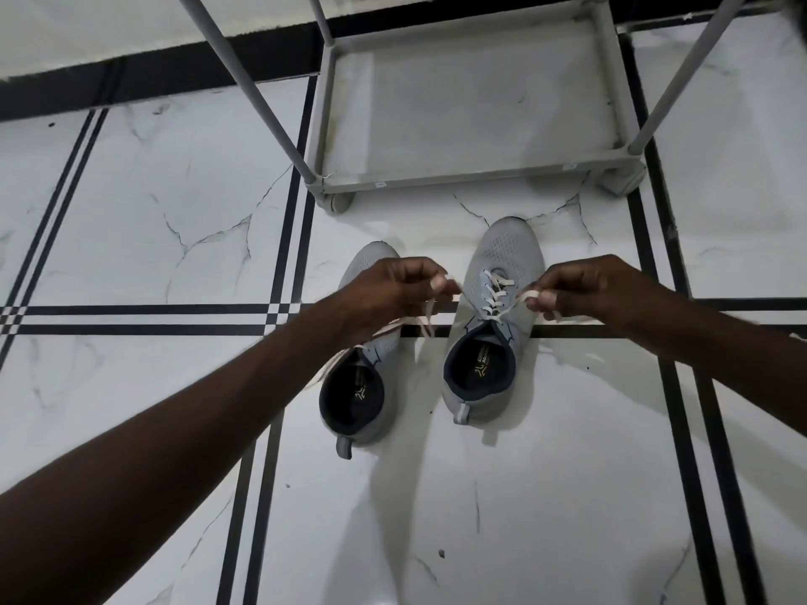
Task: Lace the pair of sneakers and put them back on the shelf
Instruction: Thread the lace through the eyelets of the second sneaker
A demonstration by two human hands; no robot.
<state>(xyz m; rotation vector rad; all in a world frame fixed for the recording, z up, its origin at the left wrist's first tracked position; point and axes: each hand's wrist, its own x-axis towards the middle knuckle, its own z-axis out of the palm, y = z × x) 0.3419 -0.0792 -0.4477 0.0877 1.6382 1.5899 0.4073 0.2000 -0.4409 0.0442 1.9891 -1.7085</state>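
Head view, looking down at a white marble floor (pixel 131 220) crossed by black lines, with the right sneaker (pixel 493 325) as the fixed mark for everything else. Off to its left, and lying a little nearer the person, the left sneaker (pixel 362 377) sits toe-forward with its heel tab toward the camera; its front is hidden under the left hand (pixel 393 294), so I cannot tell whether it carries any lacing. That hand hovers just left of the right sneaker's eyelets, its grip pinched shut on one end of the lace (pixel 495 294), with loose lace trailing back across the left sneaker's tongue. The right sneaker itself stands flat on the floor, toe pointing away, criss-crossed lacing showing up most of the eyelet rows. Just right of it the right hand (pixel 585 290) has its grip closed on the other lace end, thumb and fingers nipping the flat tape. The two ends are drawn out to opposite sides, likely so the crossings snug down evenly and both tails come out the same length before a knot is started. Beyond the right sneaker's toe, near but apart, stands the grey shelf (pixel 471 179), its lowest tier bare and its poles rising out of frame. The pair faces it, which should make the return a short lift forward. Judging by this, lacing of the right sneaker is near done, tying and shelving remain
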